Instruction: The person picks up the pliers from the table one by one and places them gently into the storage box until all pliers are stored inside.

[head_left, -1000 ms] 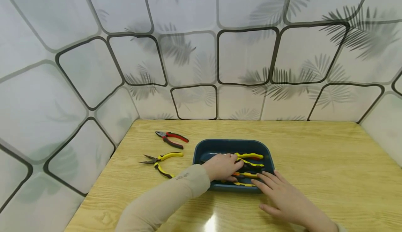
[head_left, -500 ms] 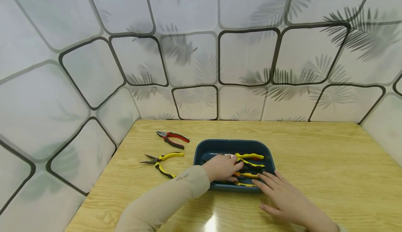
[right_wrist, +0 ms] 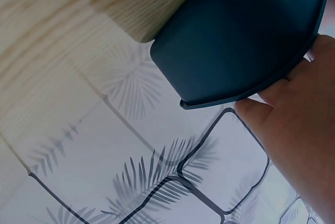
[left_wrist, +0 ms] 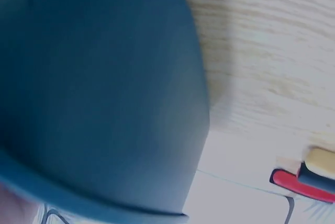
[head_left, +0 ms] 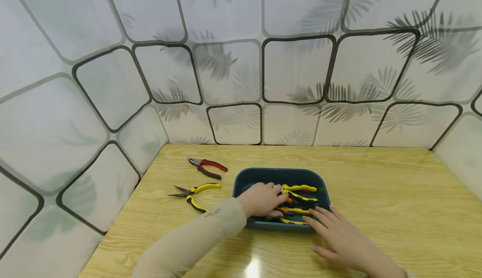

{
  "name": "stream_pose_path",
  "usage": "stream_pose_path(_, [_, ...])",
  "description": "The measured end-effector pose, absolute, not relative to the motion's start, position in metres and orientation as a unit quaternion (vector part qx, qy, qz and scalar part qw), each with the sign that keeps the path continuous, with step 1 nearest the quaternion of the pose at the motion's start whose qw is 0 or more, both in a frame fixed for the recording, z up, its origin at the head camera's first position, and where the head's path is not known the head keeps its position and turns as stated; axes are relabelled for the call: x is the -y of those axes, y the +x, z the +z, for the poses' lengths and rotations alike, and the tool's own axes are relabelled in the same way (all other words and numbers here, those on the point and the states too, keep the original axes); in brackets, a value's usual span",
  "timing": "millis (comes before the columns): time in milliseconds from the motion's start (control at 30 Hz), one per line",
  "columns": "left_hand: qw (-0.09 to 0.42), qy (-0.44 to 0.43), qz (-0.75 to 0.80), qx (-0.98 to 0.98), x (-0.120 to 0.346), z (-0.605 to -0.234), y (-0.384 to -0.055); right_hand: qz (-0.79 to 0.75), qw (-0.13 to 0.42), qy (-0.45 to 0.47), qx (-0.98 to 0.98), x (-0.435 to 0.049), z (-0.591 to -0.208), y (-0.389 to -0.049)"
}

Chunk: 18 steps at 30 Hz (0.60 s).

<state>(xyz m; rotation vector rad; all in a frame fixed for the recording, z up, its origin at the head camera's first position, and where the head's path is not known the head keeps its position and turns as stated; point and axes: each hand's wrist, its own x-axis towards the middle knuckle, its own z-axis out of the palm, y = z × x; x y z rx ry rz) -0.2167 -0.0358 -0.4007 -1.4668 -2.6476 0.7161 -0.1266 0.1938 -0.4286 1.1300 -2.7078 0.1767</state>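
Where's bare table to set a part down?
Biggest patch: table right of the blue bin and right hand. Narrower strip: between bin and patterned back wall. Crowded: bin's left, with combination pliers and long-nose pliers; inside the bin, yellow-handled tools plus the left hand.

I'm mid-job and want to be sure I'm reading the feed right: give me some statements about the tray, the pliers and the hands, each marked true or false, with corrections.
1. The left hand is inside the dark blue tray. True.
2. No hand is at the tray's right end. False: the right hand is at its near right corner.
3. The yellow-and-black long-nose pliers lie on the table with their handles spread. True.
4. Every handle showing in the tray is red. False: several yellow handles show there.
5. The red-and-black pliers lie outside the tray, farther from the person than the long-nose pair. True.
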Motion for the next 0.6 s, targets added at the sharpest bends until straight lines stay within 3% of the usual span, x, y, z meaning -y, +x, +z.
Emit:
stream_pose_path(333, [0.101, -0.485, 0.243, 0.834, 0.056, -0.391, -0.214, 0.059, 0.085, 0.376, 0.921, -0.193, -0.428, -0.127])
stream_pose_path(600, [0.129, -0.469, 0.22, 0.846, 0.074, -0.386, -0.209, 0.06, 0.084, 0.375, 0.921, -0.193, -0.428, -0.126])
